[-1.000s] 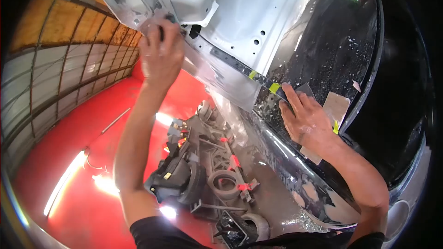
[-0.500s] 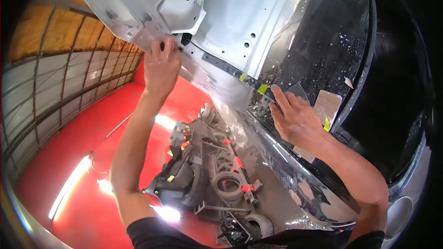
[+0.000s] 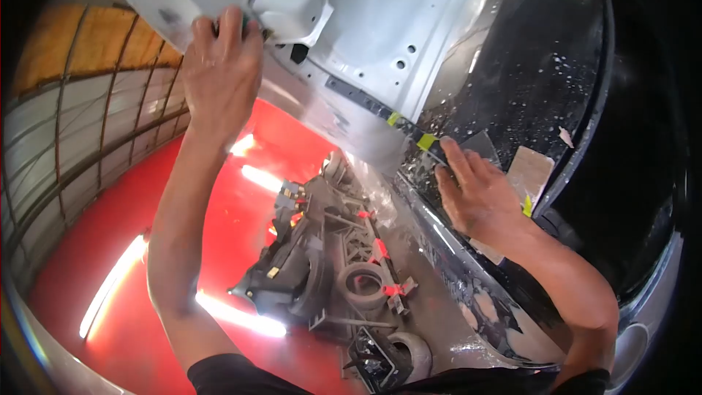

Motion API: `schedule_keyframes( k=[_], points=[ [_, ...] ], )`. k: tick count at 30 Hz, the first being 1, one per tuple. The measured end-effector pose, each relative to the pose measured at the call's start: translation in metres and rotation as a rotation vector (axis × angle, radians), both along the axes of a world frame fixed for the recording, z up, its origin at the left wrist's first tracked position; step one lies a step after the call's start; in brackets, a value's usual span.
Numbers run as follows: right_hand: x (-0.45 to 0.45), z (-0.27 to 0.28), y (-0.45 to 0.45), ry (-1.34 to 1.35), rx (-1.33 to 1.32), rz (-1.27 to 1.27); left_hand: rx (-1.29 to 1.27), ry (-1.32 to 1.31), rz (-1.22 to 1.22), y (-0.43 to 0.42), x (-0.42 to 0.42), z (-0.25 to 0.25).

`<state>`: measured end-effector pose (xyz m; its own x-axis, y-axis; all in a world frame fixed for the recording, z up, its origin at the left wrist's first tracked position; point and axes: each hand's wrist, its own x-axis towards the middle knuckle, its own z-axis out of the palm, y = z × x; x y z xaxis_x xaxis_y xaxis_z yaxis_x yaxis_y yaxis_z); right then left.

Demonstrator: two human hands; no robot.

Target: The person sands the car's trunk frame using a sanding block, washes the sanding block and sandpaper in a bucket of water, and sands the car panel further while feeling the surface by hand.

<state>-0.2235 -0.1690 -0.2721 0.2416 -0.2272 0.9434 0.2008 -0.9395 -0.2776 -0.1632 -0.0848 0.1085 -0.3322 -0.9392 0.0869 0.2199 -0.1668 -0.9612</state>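
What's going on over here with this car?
A person is at work bare-handed. The left hand is at the edge of a pale grey panel; whether it grips anything is unclear. The right hand rests by the lower end of a black strip marked with yellow-green tape. Close by, a tan sheet lies on a speckled dark surface.

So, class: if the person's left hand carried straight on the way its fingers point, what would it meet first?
The left hand would most likely meet the grey metal panel, directly ahead of its fingers. They look close to or against it, though depth is unclear.
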Motion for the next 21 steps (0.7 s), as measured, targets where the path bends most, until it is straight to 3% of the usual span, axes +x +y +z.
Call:
schedule_keyframes(
  k=[7, 11, 14, 18, 21],
  points=[
    [-0.009, 0.001, -0.008, -0.010, -0.076, -0.028, -0.002, 0.022, 0.198, 0.020, 0.072, -0.040],
    [-0.007, 0.006, -0.003, 0.010, -0.044, -0.012, 0.018, -0.035, -0.049, 0.008, 0.007, -0.003],
    [-0.008, 0.003, -0.005, -0.016, -0.043, -0.014, -0.001, -0.149, -0.135, 0.013, 0.035, -0.010],
    [-0.007, 0.002, -0.006, -0.037, -0.052, -0.007, 0.089, -0.030, 0.073, 0.027, 0.066, -0.016],
    [-0.008, 0.001, -0.006, -0.024, -0.056, -0.030, 0.069, -0.018, -0.040, 0.021, 0.028, 0.012]
  ],
)
